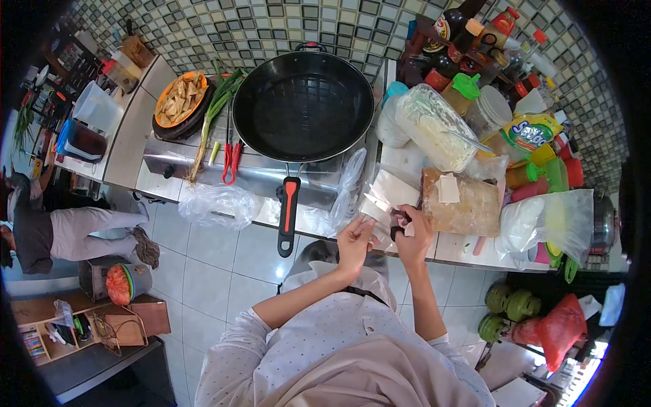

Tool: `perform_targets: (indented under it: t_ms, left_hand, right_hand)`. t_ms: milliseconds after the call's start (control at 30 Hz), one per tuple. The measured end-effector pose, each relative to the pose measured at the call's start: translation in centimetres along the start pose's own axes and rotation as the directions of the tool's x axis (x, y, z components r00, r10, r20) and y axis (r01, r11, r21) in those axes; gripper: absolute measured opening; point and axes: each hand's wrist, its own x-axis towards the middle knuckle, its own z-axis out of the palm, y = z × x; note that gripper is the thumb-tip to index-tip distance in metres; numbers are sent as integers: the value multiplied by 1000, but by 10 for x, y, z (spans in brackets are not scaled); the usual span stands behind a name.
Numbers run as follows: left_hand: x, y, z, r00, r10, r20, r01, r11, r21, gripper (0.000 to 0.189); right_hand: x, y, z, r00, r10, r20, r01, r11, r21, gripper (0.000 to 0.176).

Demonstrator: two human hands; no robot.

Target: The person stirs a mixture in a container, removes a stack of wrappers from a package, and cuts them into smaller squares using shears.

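Observation:
My right hand [415,236] is closed round the dark handles of a pair of scissors [380,203]. The blades point left over a thin cream-white sheet [358,222], which looks like a pastry wrapper. My left hand [354,245] pinches that sheet at its near edge. Just behind my hands lie more pale sheets [395,184] on the counter. To their right is a worn wooden cutting board [468,207] with small cream squares [447,188] on top.
A black frying pan [303,108] sits on the stove, its handle [289,217] jutting past the counter edge. Left of it are scallions [218,105], red chillies [232,163] and an orange-rimmed plate of folded pieces [182,98]. Bottles [461,47] crowd the back right. Another person [74,230] stands far left.

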Motion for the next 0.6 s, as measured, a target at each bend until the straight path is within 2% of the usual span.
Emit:
perform_targets:
  t_ms: [33,100,167,233,300,333,400,433,500,533,600]
  left_hand:
    - [0,-1,0,1000,-1,3,1,1000,-1,39]
    - [-1,-2,0,1000,-19,20,22,986,-168,41]
    - [1,-1,-3,998,-47,42,53,986,-157,35]
    - [3,-1,-5,996,-71,59,79,986,-148,30]
    - [4,-4,-7,996,-47,74,57,989,-137,32]
    - [4,-2,-5,996,-47,74,57,988,-141,32]
    - [1,5,-1,995,-59,74,65,994,-84,34]
    - [0,4,1,995,-63,78,70,994,-85,34]
    - [-2,5,4,993,-50,103,55,997,-53,21]
    - [-4,5,6,993,-54,107,59,997,-49,21]
    - [-8,11,13,992,-74,104,74,997,1,13]
  right_hand:
    - [2,1,-3,999,35,40,-36,999,14,41]
    - [4,-2,-15,995,95,42,-94,995,-21,45]
    - [5,-1,-32,988,151,42,-148,987,-58,50]
    - [5,12,-59,975,197,-108,-203,978,-47,51]
    - [-3,26,-91,924,352,-152,-377,907,-190,49]
    - [-7,36,-103,925,350,-150,-374,907,-193,49]
    - [-12,56,-125,814,552,-182,-572,815,-91,47]
    - [-11,64,-133,813,553,-184,-574,813,-96,47]
    - [-11,76,-144,893,442,-82,-441,826,-352,36]
    - [-10,81,-147,891,446,-87,-446,822,-353,36]
    - [1,87,-147,807,588,-53,-530,683,-503,29]
